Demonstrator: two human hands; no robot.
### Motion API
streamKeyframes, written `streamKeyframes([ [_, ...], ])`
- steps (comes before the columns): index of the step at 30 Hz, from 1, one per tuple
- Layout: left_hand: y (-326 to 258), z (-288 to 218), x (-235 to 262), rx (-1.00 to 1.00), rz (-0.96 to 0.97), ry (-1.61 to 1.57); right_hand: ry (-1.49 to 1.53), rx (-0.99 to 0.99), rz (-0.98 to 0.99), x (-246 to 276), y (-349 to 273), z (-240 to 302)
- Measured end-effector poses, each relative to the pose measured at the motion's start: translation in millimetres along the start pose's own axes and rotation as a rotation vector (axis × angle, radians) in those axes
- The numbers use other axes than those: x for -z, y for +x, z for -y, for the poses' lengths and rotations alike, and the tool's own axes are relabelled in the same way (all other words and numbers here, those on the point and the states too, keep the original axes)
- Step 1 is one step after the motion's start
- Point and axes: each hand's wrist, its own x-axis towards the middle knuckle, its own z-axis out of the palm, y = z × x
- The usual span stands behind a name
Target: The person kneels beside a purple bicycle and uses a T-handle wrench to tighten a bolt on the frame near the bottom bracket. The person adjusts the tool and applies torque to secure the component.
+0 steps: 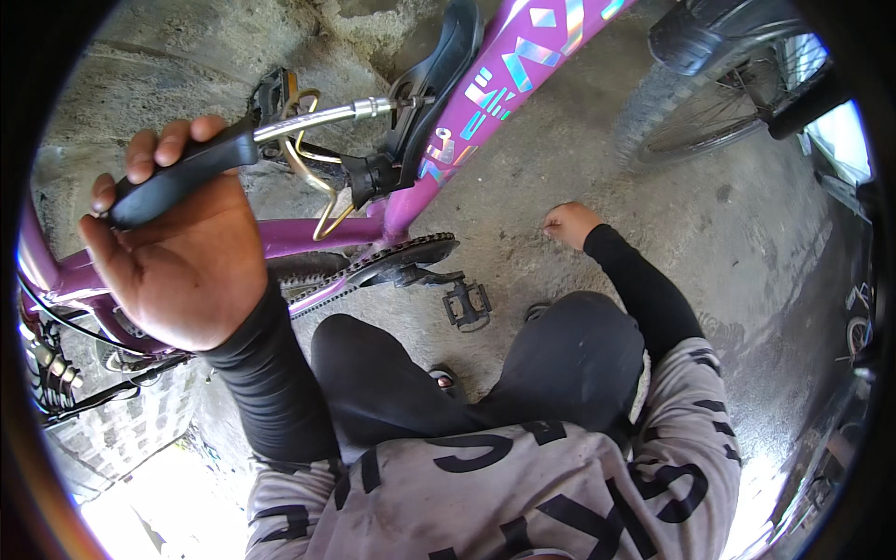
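My left hand, palm turned up, has its fingers round the black handle of a screwdriver-like tool with a silver shaft. The tool's tip reaches a small bolt at a curved black plastic piece along the purple bicycle frame. A gold wire bottle cage sits below the shaft, beside the frame. My right hand is held apart from the bicycle, over the concrete floor. Its fingers are curled together, and whatever they may hold is too small to make out.
Near my knees are the chainring and a black pedal. Another pedal shows beyond the frame. The front wheel stands at the upper right on the rough concrete floor. More bicycle parts line the far right edge.
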Motion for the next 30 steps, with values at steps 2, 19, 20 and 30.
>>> streamKeyframes([
  [2, -1.9, -5.3, -0.9, 0.009, -0.038, 0.014, 0.038, -0.047, -0.098, -34.4, 24.2, -22.8],
  [19, -3.2, 12.0, -14.3, -0.051, -0.064, -0.027, 0.919, 0.039, -0.15, 113.6, -27.9, 73.0],
  [20, -3.1, 10.2, -13.9, -0.062, -0.033, 0.008, 0.864, 0.16, -0.191, 139.5, -44.6, 108.0],
  [30, -2.7, 20.4, -13.8, -0.198, -0.029, -0.076, 1.148, 0.504, -1.494, 181.5, -51.7, 288.5],
])
